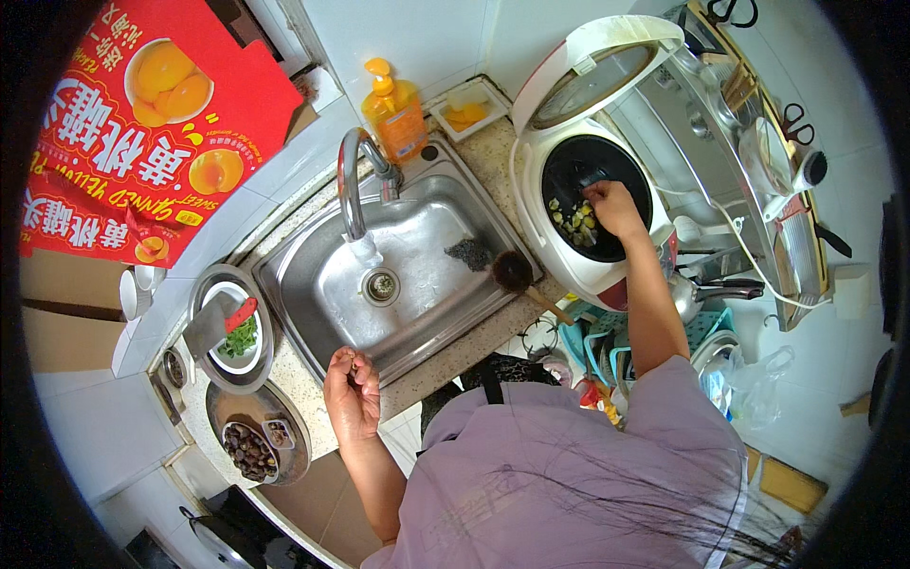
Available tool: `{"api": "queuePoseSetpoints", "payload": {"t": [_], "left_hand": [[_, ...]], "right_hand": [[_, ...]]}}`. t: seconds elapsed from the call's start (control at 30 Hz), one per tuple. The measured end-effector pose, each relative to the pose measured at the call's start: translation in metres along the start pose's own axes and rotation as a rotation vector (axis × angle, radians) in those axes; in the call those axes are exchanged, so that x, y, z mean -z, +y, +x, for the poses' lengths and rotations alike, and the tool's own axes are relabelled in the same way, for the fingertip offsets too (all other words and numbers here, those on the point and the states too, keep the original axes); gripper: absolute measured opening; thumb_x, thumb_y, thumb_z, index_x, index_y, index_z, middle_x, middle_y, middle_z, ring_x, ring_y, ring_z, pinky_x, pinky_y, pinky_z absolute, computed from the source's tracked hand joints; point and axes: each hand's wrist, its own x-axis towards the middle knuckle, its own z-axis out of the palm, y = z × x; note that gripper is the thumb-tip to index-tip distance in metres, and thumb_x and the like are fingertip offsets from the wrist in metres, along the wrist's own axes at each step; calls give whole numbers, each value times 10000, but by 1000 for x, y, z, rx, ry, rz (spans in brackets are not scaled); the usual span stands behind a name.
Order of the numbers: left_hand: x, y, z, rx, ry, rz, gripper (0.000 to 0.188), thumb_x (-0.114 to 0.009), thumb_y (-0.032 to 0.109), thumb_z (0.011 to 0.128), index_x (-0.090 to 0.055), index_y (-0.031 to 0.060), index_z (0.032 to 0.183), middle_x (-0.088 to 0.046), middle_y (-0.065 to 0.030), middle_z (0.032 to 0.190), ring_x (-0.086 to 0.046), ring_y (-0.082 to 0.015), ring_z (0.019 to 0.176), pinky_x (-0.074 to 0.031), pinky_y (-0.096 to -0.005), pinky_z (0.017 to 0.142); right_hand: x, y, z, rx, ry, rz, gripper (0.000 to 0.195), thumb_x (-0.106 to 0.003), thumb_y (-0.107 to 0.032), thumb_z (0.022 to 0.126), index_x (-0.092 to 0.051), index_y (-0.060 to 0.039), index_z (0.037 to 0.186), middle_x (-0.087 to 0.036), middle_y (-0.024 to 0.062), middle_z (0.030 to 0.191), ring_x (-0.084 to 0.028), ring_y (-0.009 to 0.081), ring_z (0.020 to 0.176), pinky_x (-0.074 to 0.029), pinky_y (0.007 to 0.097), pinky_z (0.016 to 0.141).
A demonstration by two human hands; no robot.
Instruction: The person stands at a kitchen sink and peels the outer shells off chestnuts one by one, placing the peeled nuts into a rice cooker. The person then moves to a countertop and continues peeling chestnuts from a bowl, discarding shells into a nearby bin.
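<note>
My right hand (613,208) reaches into the dark inner pot (579,160) of a white rice cooker (530,213). Its fingers are bent down and their tips are hidden, so I cannot tell whether they pinch anything. Beside them on the pot's bottom lie pale yellow-green chopped pieces (574,222). The cooker's lid (593,78) stands raised. My left hand (353,391) hovers by the near-left rim of a stainless steel sink (419,284), palm up with fingers curled. A small bit may sit between those fingertips; it is too small to make out.
Left of the sink, a cleaver (220,323) with a red handle rests across a white bowl (234,366) of chopped greens. A metal tray (295,448) holds a bowl of dark brown pieces (249,451). A faucet (350,185), soap bottle (394,121) and wooden-handled brush (513,272) surround the basin.
</note>
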Motion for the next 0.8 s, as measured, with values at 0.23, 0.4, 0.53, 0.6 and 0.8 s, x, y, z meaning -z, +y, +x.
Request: {"api": "queuePoseSetpoints", "payload": {"t": [0.23,0.4,0.53,0.6,0.8], "left_hand": [[-2,-13,0,10,3,44,80,-537,83,935,-538,8,963,-537,-46,846,-415,-82,634,-336,-206,492],[-10,-20,-1,27,-1,41,74,-536,78,924,-538,8,947,-538,-46,840,-415,-82,627,-339,-208,493],[-12,-21,-1,74,1,47,70,-536,81,922,-540,12,935,-538,-41,822,-418,-82,619,-341,-208,495],[-12,-22,-2,105,-7,89,66,-534,80,925,-543,15,929,-541,-40,819,-422,-83,619,-344,-210,497],[-17,-31,-8,234,-115,218,50,-535,60,923,-540,17,948,-537,-38,797,-434,-91,621,-352,-205,505]], "right_hand": [[22,-21,-7,65,98,91,158,-625,9,793,-728,-12,911,-707,203,892,-700,321,873,-537,346,785],[35,-36,-19,88,87,-42,262,-674,16,751,-691,-11,1011,-706,190,923,-689,337,888,-534,355,812],[41,-23,-36,275,201,7,354,-653,8,772,-652,-25,1125,-668,201,1104,-635,363,1051,-492,376,937],[51,-31,-56,279,304,128,376,-625,-2,820,-616,-31,1195,-595,210,1268,-562,389,1178,-440,379,1017],[62,-16,-168,147,465,714,185,-483,86,845,-647,9,882,-656,53,840,-593,101,761,-466,246,718]]}}
